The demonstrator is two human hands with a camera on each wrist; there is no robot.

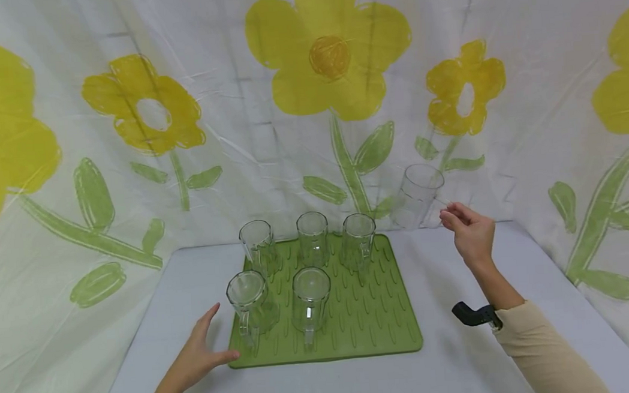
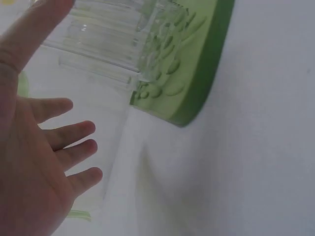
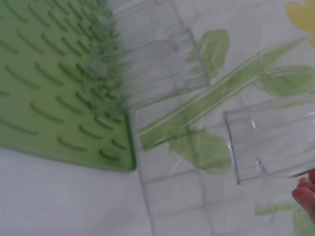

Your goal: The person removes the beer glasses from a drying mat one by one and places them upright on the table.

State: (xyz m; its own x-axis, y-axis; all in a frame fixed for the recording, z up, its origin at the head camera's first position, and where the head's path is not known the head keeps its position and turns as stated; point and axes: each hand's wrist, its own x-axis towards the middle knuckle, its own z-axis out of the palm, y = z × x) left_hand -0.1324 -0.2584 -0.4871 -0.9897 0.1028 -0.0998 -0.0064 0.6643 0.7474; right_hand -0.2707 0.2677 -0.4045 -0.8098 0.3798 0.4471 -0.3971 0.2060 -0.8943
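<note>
High at the right, past the back corner of the green ribbed mat, my right hand pinches the handle of a clear glass mug. This mug is tilted and up in the air. In the right wrist view only my fingertips show, at the mug's side. My left hand spreads its thumb and fingers by the mat's front left corner, holding nothing. Nearest to it stands a glass mug with its handle toward the front. Beside that one is another front mug.
Along the mat's back edge stand three more mugs: left, middle and right. The mat lies on a white table. Right behind it hangs a white cloth with yellow flowers.
</note>
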